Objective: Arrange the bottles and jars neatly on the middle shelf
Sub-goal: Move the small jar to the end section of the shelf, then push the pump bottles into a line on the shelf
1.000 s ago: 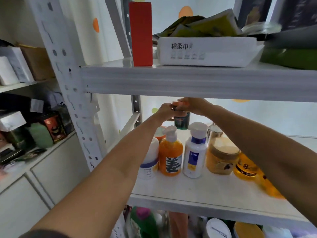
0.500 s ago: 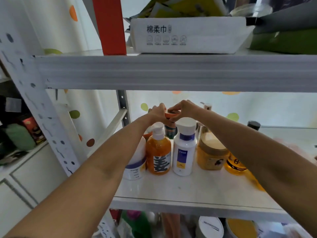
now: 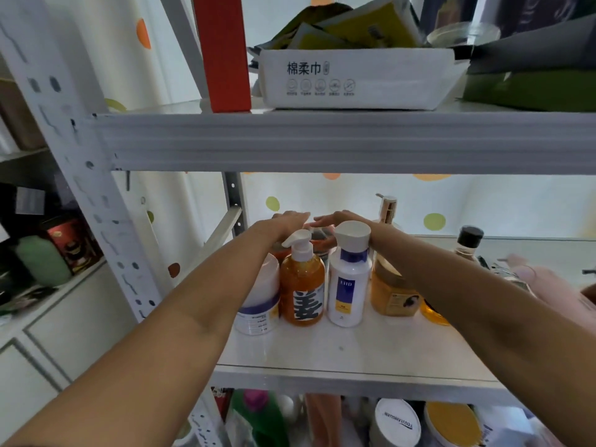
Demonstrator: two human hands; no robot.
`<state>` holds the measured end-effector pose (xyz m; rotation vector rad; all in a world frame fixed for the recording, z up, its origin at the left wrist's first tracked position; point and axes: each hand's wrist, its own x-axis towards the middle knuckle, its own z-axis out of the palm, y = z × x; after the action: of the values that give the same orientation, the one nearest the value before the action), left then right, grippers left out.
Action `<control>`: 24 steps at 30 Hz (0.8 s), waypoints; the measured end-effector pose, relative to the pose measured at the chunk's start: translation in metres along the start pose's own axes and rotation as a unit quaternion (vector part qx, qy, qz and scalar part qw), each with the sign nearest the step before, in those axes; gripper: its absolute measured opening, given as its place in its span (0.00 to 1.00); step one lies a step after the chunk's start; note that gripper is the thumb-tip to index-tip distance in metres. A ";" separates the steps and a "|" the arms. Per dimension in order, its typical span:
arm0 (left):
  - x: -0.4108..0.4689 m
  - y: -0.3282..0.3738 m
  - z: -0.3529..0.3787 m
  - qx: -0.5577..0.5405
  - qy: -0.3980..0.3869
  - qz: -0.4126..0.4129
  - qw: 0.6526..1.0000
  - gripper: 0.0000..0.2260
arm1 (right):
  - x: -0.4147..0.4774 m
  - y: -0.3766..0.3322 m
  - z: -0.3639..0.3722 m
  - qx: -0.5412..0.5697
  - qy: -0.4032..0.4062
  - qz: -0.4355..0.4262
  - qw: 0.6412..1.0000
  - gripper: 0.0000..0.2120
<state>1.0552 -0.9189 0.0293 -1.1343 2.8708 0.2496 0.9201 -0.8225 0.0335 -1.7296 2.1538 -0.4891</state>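
On the middle shelf (image 3: 354, 353) the front row holds a white bottle with a purple band (image 3: 258, 295), an orange pump bottle (image 3: 303, 285), a white bottle with a blue label (image 3: 350, 279) and an amber jar (image 3: 393, 295). Behind this row stands a dark container with an orange lid (image 3: 317, 241), mostly hidden. My left hand (image 3: 287, 221) and my right hand (image 3: 338, 219) reach over the front row and lie with straight fingers on top of that container, fingertips almost meeting. A gold pump bottle (image 3: 387, 204) and a black-capped bottle (image 3: 469, 240) stand further right.
The upper shelf beam (image 3: 322, 143) hangs low over my hands and carries a red box (image 3: 222, 53) and a white tissue box (image 3: 354, 79). A perforated post (image 3: 80, 175) stands at the left. Jars and bottles (image 3: 398, 424) crowd the shelf below.
Both hands have come down with the orange-lidded container behind the front row, and their fingers have gone from curled round its lid to straight on top of it.
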 end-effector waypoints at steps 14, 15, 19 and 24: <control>-0.105 0.009 -0.055 -0.017 0.041 -0.010 0.999 0.29 | -0.112 -0.034 -0.063 -0.098 0.118 0.079 0.985 0.27; -0.115 0.014 -0.053 -0.019 0.037 -0.001 0.999 0.30 | -0.126 -0.036 -0.062 -0.114 0.108 0.088 0.984 0.28; -0.148 0.040 -0.037 -0.015 0.007 0.030 0.999 0.32 | -0.181 -0.037 -0.052 -0.117 0.093 0.114 0.982 0.27; -0.172 0.098 -0.027 -0.008 0.013 0.082 0.996 0.34 | -0.242 -0.013 -0.052 -0.141 0.092 0.149 0.974 0.30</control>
<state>1.1146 -0.7363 0.0865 -0.9094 2.9932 0.2661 0.9571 -0.5855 0.0968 -1.4989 2.6711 -0.2819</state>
